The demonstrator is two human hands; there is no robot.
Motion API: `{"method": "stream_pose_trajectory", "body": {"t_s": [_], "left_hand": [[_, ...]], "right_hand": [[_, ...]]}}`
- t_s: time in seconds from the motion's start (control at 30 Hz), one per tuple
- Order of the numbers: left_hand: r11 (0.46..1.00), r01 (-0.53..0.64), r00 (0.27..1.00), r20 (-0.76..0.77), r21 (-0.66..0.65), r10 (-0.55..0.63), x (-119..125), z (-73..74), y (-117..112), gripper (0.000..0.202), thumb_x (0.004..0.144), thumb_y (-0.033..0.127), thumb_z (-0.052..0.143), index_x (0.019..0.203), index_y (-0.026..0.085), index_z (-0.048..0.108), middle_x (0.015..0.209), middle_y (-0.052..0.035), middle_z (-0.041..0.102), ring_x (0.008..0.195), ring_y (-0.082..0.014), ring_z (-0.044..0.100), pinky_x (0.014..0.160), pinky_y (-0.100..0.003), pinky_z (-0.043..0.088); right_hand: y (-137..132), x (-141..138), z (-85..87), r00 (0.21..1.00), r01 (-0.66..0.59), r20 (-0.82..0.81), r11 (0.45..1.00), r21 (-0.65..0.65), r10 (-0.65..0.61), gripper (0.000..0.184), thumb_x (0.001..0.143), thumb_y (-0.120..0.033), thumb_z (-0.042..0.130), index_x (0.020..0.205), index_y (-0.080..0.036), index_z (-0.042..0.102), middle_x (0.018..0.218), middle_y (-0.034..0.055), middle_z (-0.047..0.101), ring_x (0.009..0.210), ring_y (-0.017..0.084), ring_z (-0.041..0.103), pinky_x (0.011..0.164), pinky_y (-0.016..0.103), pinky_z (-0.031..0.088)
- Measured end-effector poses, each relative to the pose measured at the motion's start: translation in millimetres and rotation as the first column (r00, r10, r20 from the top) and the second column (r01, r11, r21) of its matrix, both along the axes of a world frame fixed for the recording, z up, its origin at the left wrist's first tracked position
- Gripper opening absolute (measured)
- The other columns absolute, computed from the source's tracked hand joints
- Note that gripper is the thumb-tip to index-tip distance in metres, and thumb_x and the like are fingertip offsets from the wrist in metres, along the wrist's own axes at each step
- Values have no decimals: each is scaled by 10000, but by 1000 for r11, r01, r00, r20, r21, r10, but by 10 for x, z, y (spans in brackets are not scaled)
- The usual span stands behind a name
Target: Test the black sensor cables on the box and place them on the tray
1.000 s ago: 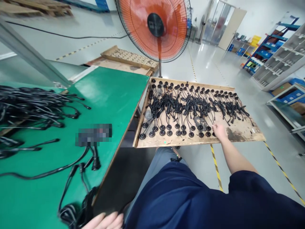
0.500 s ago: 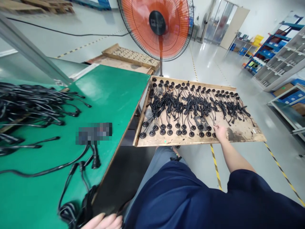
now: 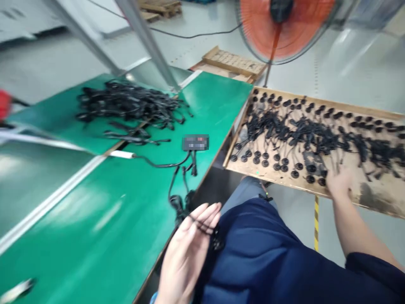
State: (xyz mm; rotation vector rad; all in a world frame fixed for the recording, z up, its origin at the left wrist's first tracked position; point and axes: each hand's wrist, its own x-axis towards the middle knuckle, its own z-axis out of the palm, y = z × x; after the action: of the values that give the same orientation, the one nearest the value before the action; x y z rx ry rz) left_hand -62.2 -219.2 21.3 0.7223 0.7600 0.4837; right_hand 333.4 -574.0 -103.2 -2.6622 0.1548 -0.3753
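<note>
A person in a dark blue top is reaching the right hand (image 3: 339,182) to the wooden tray (image 3: 373,198) at the right of the frame, the fingers lying among the black cables with round plugs (image 3: 303,139) spread across it. Motion blur is smearing that hand, so whether it is pinching a cable or merely resting on the tray cannot be told. The tray's far right end is running out of the frame.

At lower centre the left hand (image 3: 186,253) is hanging flat with fingers straight and side by side, a thin black cord (image 3: 202,226) crossing its fingertips; the hand is not curling around it. The cord's end is disappearing against the blue clothing.

On the green table (image 3: 95,202) at left, a tangled pile of black cables (image 3: 126,105) is sitting in the upper left, and a small device (image 3: 195,142) near the table's edge is pixelated beyond reading. An orange fan (image 3: 284,25) is standing at the top right, its upper half cut off. A pale object at the lower left corner is too blurred to identify.
</note>
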Motion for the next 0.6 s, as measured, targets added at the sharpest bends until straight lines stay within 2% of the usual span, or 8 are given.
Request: {"method": "stream_pose_trajectory", "body": {"t_s": [0.1, 0.17, 0.2, 0.27, 0.3, 0.37, 0.43, 0.6], "left_hand": [[999, -33, 995, 92, 3, 33, 135, -10, -28, 385, 871, 358, 763, 1187, 139, 738, 1322, -207, 685, 1313, -383, 603, 1182, -573, 439], [998, -58, 991, 120, 16, 56, 203, -21, -46, 361, 893, 341, 743, 1196, 144, 734, 1347, -197, 673, 1321, -368, 600, 1194, -564, 426], [998, -66, 990, 127, 23, 62, 231, -21, -60, 358, 899, 338, 738, 1200, 143, 732, 1353, -196, 670, 1322, -364, 601, 1198, -561, 423], [997, -64, 990, 131, 33, 59, 273, -13, -90, 366, 901, 344, 742, 1204, 140, 728, 1351, -198, 671, 1318, -360, 604, 1200, -561, 420], [998, -56, 990, 130, 36, 51, 285, -7, -105, 377, 899, 351, 748, 1210, 139, 724, 1353, -200, 669, 1321, -360, 603, 1202, -562, 417], [998, -35, 992, 121, 43, 29, 288, 2, -129, 409, 891, 364, 762, 1230, 140, 713, 1370, -202, 658, 1334, -357, 592, 1211, -556, 404], [998, -31, 994, 103, 59, 25, 268, 8, -149, 437, 881, 364, 777, 1253, 147, 699, 1399, -198, 640, 1355, -344, 575, 1229, -531, 383], [991, -60, 996, 68, 116, 53, 178, 1, -198, 483, 891, 369, 767, 1321, 177, 660, 1469, -170, 592, 1400, -308, 535, 1251, -474, 355]], "right_hand": [[561, -234, 265, 982, -187, 45, 971, 149, 182, 500, 948, -406, 577, 1354, -117, 615, 1299, 213, 652, 1178, 298, 632, 1064, 441, 494], [1023, -642, 500, 881, -455, 64, 801, 390, 469, 372, 954, -438, 638, 1203, -170, 704, 1138, 151, 727, 990, 256, 699, 941, 404, 566], [1263, -896, 621, 747, -610, 44, 658, 441, 663, 294, 958, -444, 661, 1109, -206, 744, 1092, 109, 743, 961, 241, 703, 919, 393, 572], [1731, -1412, 822, 353, -817, 97, 256, 517, 930, 200, 992, -390, 650, 1052, -235, 762, 1069, 69, 752, 978, 221, 700, 938, 389, 566], [1940, -1643, 889, 155, -848, 184, 35, 528, 971, 183, 993, -362, 661, 1079, -232, 756, 1097, 71, 748, 1029, 225, 688, 982, 405, 551], [2270, -2011, 942, -74, -804, 303, -236, 546, 950, 150, 1003, -321, 656, 1067, -211, 737, 1069, 75, 744, 1030, 218, 669, 990, 413, 541], [2466, -2243, 913, -134, -764, 345, -318, 561, 929, 119, 1001, -303, 661, 979, -198, 714, 971, 67, 731, 953, 208, 650, 942, 409, 543], [2556, -2377, 836, -98, -731, 346, -304, 611, 933, 162, 969, -266, 686, 835, -197, 626, 848, 31, 667, 857, 193, 593, 847, 378, 516]]}}
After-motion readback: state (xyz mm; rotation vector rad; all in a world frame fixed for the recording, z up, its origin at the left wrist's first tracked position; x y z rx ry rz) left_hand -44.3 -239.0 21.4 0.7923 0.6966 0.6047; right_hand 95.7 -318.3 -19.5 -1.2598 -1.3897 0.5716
